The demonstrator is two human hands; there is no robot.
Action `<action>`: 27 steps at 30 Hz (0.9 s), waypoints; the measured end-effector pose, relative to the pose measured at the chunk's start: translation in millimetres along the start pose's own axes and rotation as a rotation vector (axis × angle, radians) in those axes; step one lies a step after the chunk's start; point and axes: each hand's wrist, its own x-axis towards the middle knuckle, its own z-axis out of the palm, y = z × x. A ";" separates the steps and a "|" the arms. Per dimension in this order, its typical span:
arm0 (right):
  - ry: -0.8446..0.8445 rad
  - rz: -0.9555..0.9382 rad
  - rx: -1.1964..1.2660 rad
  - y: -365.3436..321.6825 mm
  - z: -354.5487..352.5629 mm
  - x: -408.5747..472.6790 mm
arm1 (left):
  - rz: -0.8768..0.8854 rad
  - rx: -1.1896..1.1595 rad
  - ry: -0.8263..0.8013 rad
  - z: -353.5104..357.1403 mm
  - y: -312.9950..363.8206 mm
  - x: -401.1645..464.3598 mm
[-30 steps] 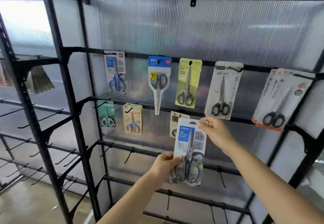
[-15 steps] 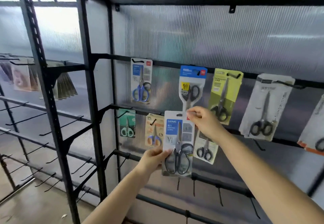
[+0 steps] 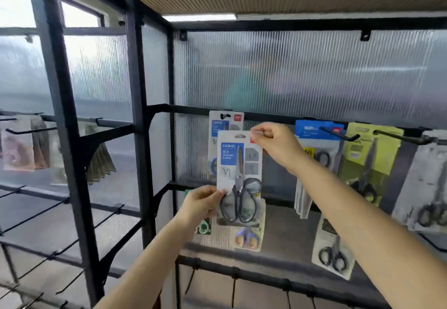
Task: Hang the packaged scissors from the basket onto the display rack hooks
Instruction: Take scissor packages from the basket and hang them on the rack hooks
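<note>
head view: the left hand (image 3: 199, 205) pinches the lower left edge of the packaged scissors (image 3: 239, 178), thumb on the front of the card beside the black handles, remaining fingers curled behind it. the right hand (image 3: 275, 145) pinches the upper right corner of the same pack, fingers closed tightly on the card just beside its hang slot. the pack is held upright between the two hands, in front of the display rack (image 3: 137, 139), and is not on a hook. directly behind the pack, above the left fingers and level with the right fingers, a similar white and blue pack (image 3: 226, 121) hangs from a hook on the upper rail. to the right of the right fingers, a blue-topped pack (image 3: 314, 130) and a yellow-green pack (image 3: 370, 158) hang on the same rail, each on a black hook. below the left fingers, a small green pack (image 3: 204, 227) and a pack with purple-handled scissors (image 3: 246, 238) are partly covered by the held pack. lower right, another pack with black-handled scissors (image 3: 332, 253) hangs tilted.
</note>
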 end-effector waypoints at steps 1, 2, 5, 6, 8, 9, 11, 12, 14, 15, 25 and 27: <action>0.012 -0.010 -0.004 -4.4 2.4 7.3 | 0.019 0.008 0.000 -5.4 4.2 5.0; 0.024 -0.021 -0.010 -8.3 4.8 14.3 | 0.037 0.007 0.001 -11.2 7.3 10.6; 0.063 -0.039 -0.039 -19.0 10.4 31.7 | 0.067 -0.042 -0.003 -26.2 16.2 25.8; 0.078 -0.042 -0.045 -21.8 12.1 36.8 | 0.075 -0.053 -0.007 -30.4 18.3 30.5; 0.100 -0.044 -0.052 -25.9 16.5 46.4 | 0.086 -0.060 -0.014 -37.3 20.4 38.8; 0.105 -0.042 -0.061 -26.8 19.0 50.3 | 0.086 -0.060 -0.018 -39.9 20.3 42.4; 0.100 -0.032 -0.074 -24.4 24.7 55.7 | 0.076 -0.059 -0.024 -43.9 16.6 48.2; 0.099 -0.028 -0.076 -21.5 28.0 57.2 | 0.069 -0.060 -0.025 -45.8 13.3 50.8; 0.118 -0.023 -0.084 -15.8 33.7 58.4 | 0.055 -0.065 -0.023 -49.2 7.3 55.0; 0.133 -0.021 -0.087 -13.3 35.7 58.8 | 0.051 -0.063 -0.023 -50.6 5.0 57.1; 0.158 0.043 -0.213 2.6 38.9 83.6 | 0.034 -0.011 0.035 -43.1 -0.5 95.9; 0.143 0.044 -0.244 7.2 38.9 89.0 | 0.026 0.001 0.033 -43.0 -0.9 105.2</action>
